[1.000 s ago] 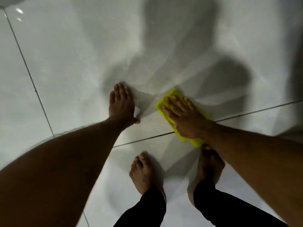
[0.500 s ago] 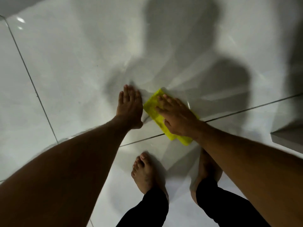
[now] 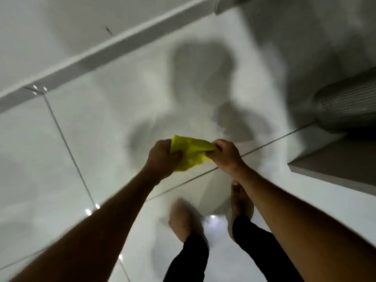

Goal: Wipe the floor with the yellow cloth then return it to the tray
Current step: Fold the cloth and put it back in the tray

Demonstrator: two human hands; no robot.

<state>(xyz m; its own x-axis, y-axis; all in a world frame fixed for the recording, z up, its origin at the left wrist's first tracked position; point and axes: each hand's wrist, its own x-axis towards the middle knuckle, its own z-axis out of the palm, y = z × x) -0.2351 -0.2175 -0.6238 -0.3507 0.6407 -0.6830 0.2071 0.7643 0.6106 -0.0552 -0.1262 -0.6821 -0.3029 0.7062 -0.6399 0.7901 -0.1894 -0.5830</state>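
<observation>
The yellow cloth point(image 3: 190, 152) hangs crumpled in the air above the white tiled floor point(image 3: 81, 123), stretched between both hands. My left hand point(image 3: 162, 157) grips its left end in a fist. My right hand point(image 3: 225, 153) pinches its right edge with the fingertips. The cloth's lower part droops between the two hands. No tray shows in this view.
A grey skirting point(image 3: 101, 51) runs along the wall at the top left. At the right stand a ribbed grey appliance point(image 3: 348, 104) and a low grey ledge point(image 3: 333, 161). My bare feet point(image 3: 183, 220) stand on the tiles below the hands.
The cloth has come off the floor, where my right hand pressed it flat. Both hands now hold it in the air. The view has risen and swung toward the wall.
</observation>
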